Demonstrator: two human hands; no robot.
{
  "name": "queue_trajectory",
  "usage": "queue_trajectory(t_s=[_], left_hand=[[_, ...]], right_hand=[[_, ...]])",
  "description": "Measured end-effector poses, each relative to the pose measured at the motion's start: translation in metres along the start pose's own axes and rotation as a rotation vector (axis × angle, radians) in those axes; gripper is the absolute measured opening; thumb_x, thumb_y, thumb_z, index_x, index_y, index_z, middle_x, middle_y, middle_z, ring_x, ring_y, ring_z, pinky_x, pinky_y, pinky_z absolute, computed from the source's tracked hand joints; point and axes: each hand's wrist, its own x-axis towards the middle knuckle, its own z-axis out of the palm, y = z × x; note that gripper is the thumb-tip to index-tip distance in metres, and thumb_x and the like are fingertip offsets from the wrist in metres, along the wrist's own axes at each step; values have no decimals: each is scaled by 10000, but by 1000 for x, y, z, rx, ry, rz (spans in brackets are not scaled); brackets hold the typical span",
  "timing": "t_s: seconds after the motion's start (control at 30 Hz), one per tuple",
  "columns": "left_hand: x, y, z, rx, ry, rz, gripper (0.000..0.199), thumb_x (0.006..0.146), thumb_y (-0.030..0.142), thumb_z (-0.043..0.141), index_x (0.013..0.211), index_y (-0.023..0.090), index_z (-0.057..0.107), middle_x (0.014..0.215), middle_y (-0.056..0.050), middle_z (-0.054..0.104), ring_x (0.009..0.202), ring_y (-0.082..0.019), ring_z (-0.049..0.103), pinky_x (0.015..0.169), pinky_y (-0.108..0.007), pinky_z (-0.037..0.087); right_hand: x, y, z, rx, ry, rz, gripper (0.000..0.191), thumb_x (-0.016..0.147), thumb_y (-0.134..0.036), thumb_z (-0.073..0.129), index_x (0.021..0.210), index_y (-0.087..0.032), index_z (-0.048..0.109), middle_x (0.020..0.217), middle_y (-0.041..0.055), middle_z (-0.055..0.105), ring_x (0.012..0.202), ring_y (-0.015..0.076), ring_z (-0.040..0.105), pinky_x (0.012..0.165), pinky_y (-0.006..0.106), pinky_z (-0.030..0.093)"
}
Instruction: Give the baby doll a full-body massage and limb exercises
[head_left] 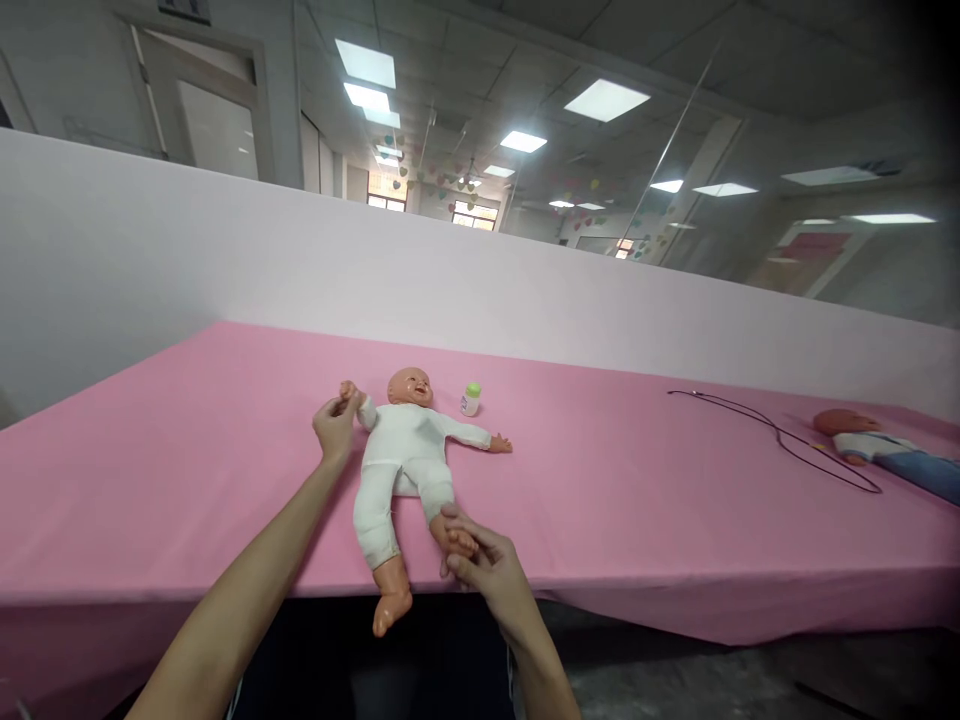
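Note:
A baby doll [405,435] in a white suit lies on its back on the pink-covered table [600,500], head toward the wall and one bare foot over the front edge. My left hand [335,425] is closed around the doll's raised hand on the left side. On the right, my right hand [484,560] grips the doll's other foot, with fingers and thumb on either side of it. Beside the doll's head stands a small baby bottle [471,400] with a green cap, touched by neither hand.
Farther right on the cloth lies a thin dark looped cord [780,435]. A second doll [862,440] in blue and white lies at the far right. A low white wall [450,280] runs along the table's back, with clear panels above it.

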Motion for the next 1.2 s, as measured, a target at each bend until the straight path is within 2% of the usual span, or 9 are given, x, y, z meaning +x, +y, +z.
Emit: queue_trajectory(t_s=[0.17, 0.3, 0.4, 0.53, 0.73, 0.83, 1.0, 1.1, 1.2], left_hand=[[-28, 9, 7, 240, -399, 300, 270, 793, 453, 805, 940, 227, 821, 935, -58, 810, 839, -228, 722, 776, -326, 535], [-30, 7, 8, 253, -440, 259, 293, 810, 486, 796, 924, 218, 821, 903, -61, 810, 798, -220, 722, 759, -319, 534], [-23, 4, 9, 165, -350, 167, 307, 801, 497, 804, 854, 194, 807, 798, -45, 776, 713, -194, 679, 703, -300, 517], [-4, -4, 7, -14, -29, -55, 324, 791, 482, 783, 702, 176, 728, 671, -15, 686, 635, -164, 614, 621, -278, 477], [20, -17, -6, -136, 288, -375, 350, 770, 488, 778, 674, 168, 670, 687, -21, 663, 673, -177, 646, 647, -287, 493], [12, -10, -3, -47, 185, -195, 356, 791, 495, 774, 670, 171, 688, 676, -25, 667, 658, -177, 633, 641, -289, 479], [-24, 11, 8, 203, -311, 273, 243, 809, 436, 798, 926, 224, 815, 902, -52, 794, 816, -219, 695, 759, -323, 502], [-36, 15, 10, 302, -472, 340, 219, 802, 426, 797, 942, 261, 829, 950, -50, 811, 843, -234, 702, 791, -339, 511], [-33, 12, 10, 247, -451, 234, 251, 790, 457, 810, 919, 243, 826, 926, -61, 808, 818, -234, 710, 761, -332, 524]], right_hand=[[69, -26, 24, -38, 16, -129, 487, 707, -375, 898, 1154, -205, 807, 1365, 143, 695, 708, 159, 674, 548, 261, 495], [107, -19, 37, -29, 70, -129, 475, 663, -365, 898, 1093, -181, 818, 1335, 134, 711, 812, 188, 698, 659, 287, 548], [94, -21, 36, -23, 71, -123, 511, 691, -391, 899, 1155, -200, 804, 1421, 140, 664, 892, 221, 717, 723, 323, 580], [33, -21, 20, -61, 9, -78, 467, 700, -424, 929, 1114, -232, 824, 1446, 142, 653, 1084, 310, 728, 890, 418, 598], [-36, 23, -2, -66, -78, 63, 537, 636, -443, 982, 1111, -239, 836, 1425, 153, 668, 1406, 379, 556, 1155, 510, 453], [-29, 27, -1, -19, -7, 57, 527, 634, -462, 976, 1095, -249, 833, 1468, 147, 635, 1278, 380, 654, 969, 474, 594], [26, -9, 15, -36, 25, -50, 505, 696, -455, 929, 1135, -234, 814, 1449, 147, 648, 1077, 332, 730, 706, 367, 627], [70, -18, 27, -59, 43, -109, 478, 675, -418, 923, 1093, -210, 821, 1451, 146, 649, 1101, 329, 724, 824, 407, 621], [98, -14, 36, -41, 50, -121, 497, 612, -384, 947, 1057, -199, 830, 1436, 147, 662, 1285, 361, 642, 1036, 471, 546]])
